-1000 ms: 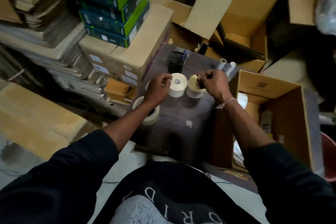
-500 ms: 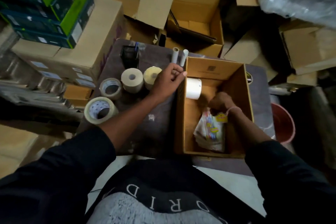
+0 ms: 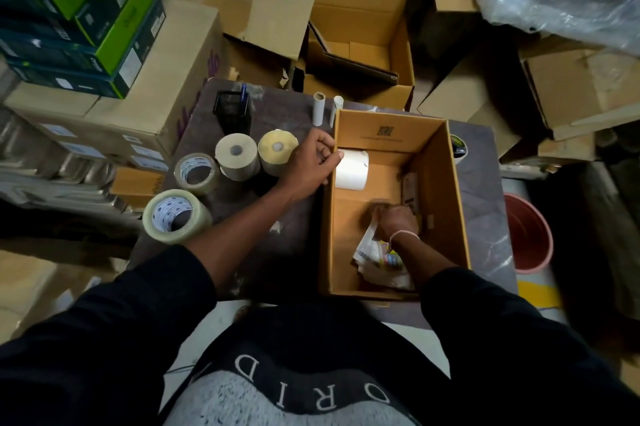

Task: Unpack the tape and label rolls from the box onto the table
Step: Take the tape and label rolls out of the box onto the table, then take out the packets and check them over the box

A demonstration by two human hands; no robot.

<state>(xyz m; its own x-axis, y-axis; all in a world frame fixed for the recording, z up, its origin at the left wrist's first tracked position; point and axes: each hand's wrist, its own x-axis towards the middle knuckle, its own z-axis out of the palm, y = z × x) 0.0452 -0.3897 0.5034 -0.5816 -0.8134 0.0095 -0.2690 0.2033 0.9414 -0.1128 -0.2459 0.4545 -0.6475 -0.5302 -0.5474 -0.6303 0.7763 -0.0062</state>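
Two hands are at the open cardboard box (image 3: 460, 204), and the unpacking is part-way done. Nearest, the right hand (image 3: 394, 219) is down inside the box with fingers curled low over a crumpled printed packet (image 3: 379, 261); it is blurred, and I cannot tell whether it grips the packet, something beneath it, or nothing. Just beyond that hand, up the box floor toward its far-left corner, lies a white label roll (image 3: 351, 169) on its side, not yet taken out. The left hand (image 3: 310, 161) grips the box's left wall right beside that roll, fingers hooked over the rim, which looks like steadying. Outward from that grip on the dark table (image 3: 270, 218) stand the rolls already out: a yellowish label roll (image 3: 277, 148) touching the knuckles, a pale label roll (image 3: 237, 155) beside it, then two clear tape rolls (image 3: 195, 173) (image 3: 175, 216) farther off toward the table edge. Past them stand a black pen holder (image 3: 232, 110) and two narrow white tubes (image 3: 318, 107). The step in hand appears to be searching the box bottom; next, the white roll wants lifting clear of the wall and setting beside the others.
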